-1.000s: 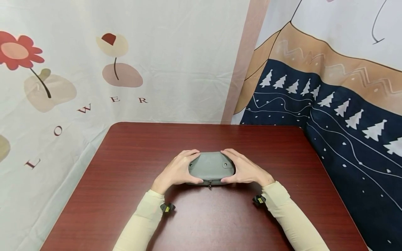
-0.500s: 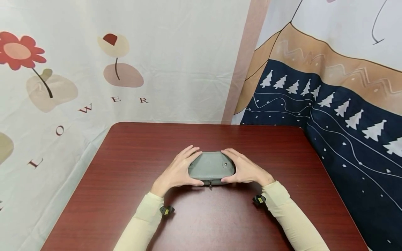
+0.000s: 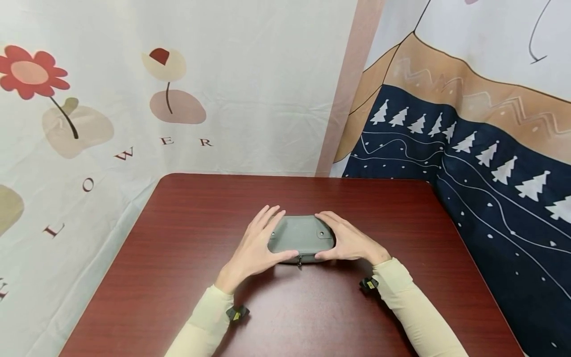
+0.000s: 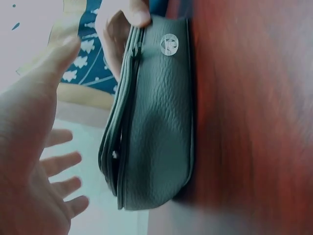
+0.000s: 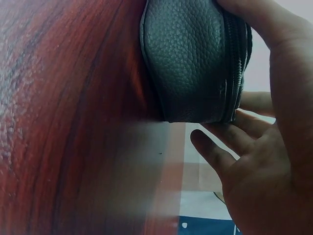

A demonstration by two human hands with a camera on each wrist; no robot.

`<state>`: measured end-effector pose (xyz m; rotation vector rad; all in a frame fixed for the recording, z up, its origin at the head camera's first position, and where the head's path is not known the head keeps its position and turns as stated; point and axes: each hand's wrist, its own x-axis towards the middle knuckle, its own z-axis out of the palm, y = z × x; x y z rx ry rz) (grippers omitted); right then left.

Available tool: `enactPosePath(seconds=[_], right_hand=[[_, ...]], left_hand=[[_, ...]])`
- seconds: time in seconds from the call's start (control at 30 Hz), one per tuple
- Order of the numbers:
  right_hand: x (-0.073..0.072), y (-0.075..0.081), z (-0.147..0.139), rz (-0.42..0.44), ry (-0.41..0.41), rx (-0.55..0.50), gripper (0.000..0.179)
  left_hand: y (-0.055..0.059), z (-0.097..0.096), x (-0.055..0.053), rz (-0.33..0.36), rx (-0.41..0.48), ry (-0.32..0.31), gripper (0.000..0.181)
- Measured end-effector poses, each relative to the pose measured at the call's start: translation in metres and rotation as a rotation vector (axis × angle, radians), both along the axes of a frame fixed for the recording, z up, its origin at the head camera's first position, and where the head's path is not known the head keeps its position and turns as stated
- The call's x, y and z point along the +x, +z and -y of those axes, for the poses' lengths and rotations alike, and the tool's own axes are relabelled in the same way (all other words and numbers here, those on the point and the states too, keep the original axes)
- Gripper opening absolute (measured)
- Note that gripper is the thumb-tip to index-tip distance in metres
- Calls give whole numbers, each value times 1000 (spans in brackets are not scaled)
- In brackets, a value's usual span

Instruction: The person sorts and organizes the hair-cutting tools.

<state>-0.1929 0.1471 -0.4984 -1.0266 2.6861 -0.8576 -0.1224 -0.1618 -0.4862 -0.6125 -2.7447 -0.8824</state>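
A grey-green leather zip pouch (image 3: pixel 300 235) lies flat on the table, its zip facing the person and a small pull hanging at the front. My right hand (image 3: pixel 352 240) grips its right end, thumb at the near edge and fingers round the far edge. My left hand (image 3: pixel 254 245) is over the pouch's left end, fingers straight and spread. In the left wrist view, a gap shows between the left hand (image 4: pixel 36 147) and the pouch (image 4: pixel 161 122), which bears a round pale mark. The right wrist view shows the right end of the pouch (image 5: pixel 190 58) beside the curved right hand (image 5: pixel 264 161).
The dark red wooden table (image 3: pixel 200 208) has a glossy top. Behind it hangs a pale curtain (image 3: pixel 267 74) with flowers and letters, and a navy curtain (image 3: pixel 490 223) with white trees closes the right side. Each wrist carries a small black camera (image 3: pixel 238 313).
My left hand has loosened from the pouch's left end, its fingers straightening and spreading upward while the wrist drew back slightly. My right hand and the pouch have stayed in place.
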Motion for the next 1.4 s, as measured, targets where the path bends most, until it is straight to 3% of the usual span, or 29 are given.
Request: enactPosePath(seconds=[0.37, 0.6, 0.93, 1.17, 1.4], right_hand=[[-1, -3, -1, -11, 3, -12, 110], [-2, -4, -2, -5, 3, -14, 112], [-1, -5, -2, -14, 13, -26, 110], [-1, -5, -2, -13, 3, -22, 110], [-1, -5, -2, -17, 2, -21, 110]], left_hand=[[4, -19, 25, -149, -5, 46, 94], [6, -34, 41, -248, 61, 76, 77], [-9, -58, 63, -317, 95, 141, 49], [-18, -63, 67, -329, -19, 214, 24], [-24, -64, 65, -277, -135, 263, 23]])
